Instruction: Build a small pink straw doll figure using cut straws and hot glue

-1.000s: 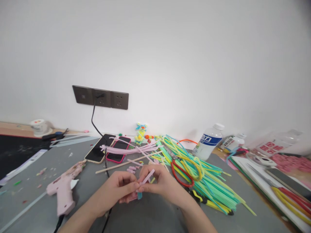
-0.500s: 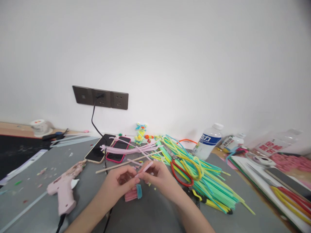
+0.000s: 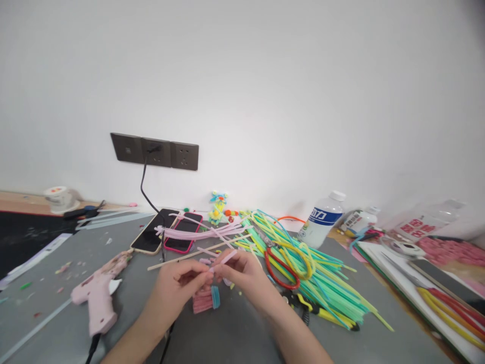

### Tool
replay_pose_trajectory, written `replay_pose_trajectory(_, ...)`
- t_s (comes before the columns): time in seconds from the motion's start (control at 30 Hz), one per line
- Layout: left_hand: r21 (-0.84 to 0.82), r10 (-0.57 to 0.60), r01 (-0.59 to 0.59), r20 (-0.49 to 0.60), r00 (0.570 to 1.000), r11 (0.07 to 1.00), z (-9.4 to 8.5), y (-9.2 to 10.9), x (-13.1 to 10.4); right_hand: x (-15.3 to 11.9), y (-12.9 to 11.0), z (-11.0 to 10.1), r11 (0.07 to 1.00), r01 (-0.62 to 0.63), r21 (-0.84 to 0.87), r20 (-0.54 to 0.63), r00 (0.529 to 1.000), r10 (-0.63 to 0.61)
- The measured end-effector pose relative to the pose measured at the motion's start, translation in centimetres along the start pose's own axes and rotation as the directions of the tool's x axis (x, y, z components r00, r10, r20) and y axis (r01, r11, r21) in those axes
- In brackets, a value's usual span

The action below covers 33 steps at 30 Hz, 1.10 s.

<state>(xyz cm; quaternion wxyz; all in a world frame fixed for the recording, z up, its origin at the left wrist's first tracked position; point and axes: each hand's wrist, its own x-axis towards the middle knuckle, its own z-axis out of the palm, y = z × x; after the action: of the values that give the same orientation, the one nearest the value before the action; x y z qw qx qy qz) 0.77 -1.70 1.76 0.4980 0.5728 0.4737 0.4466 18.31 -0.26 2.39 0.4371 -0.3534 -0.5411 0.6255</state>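
Observation:
Between the fingertips of both hands is a short pale pink pipe cleaner (image 3: 228, 258), tilted up to the right. My left hand (image 3: 184, 283) pinches its lower end, partly hiding it. My right hand (image 3: 242, 275) holds it close beside, with thumb and forefinger pressed together. Just below the hands lies a small pink bundle with a blue band (image 3: 205, 300), apparently pipe cleaners, on the grey mat (image 3: 227, 338). Beyond the fingers, loose pale pink pipe cleaners (image 3: 200, 233) lie across a phone with a pink case (image 3: 183, 233).
A pink glue gun (image 3: 99, 298) lies at left, its cord running forward. To the right, green and yellow pipe cleaners (image 3: 326, 283) are heaped under red-handled scissors (image 3: 282, 268) and near yellow-handled pliers (image 3: 326, 314). A bottle (image 3: 322, 220) stands behind; a small yellow-blue figure (image 3: 217, 208) is by the wall.
Both hands stay close together on the pale pink pipe cleaner, with only slight finger movement. The whole view has shifted a little.

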Motion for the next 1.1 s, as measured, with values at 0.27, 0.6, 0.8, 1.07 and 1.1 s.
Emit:
replay_pose_trajectory(0.27,0.125,0.118,-0.118,0.009,0.993,0.985,-0.4,-0.2,-0.1,0.0,0.0,-0.1,0.999,0.021,-0.027,0.025,0.999,-0.021)
replay_pose_trajectory(0.6,-0.397,-0.164,0.178,0.069,0.984,0.9,0.8,-0.8,0.0,-0.2,0.2,0.0,0.889,0.322,-0.325,-0.032,0.936,-0.351)
replay_pose_trajectory(0.8,-0.669,-0.293,0.36,0.217,0.931,0.651,1.2,-1.5,0.1,-0.7,1.5,1.2,0.371,0.588,-0.718,0.181,0.674,-0.717)
replay_pose_trajectory(1.07,-0.603,-0.305,0.337,0.16,0.939,0.723,0.8,-1.3,-0.1,-0.6,1.5,0.7,0.124,0.548,-0.827,0.276,0.588,-0.76)
replay_pose_trajectory(1.1,-0.591,-0.31,0.339,0.155,0.938,0.732,0.7,-1.3,-0.1,-0.6,1.4,0.7,0.145,0.557,-0.818,0.273,0.597,-0.755)
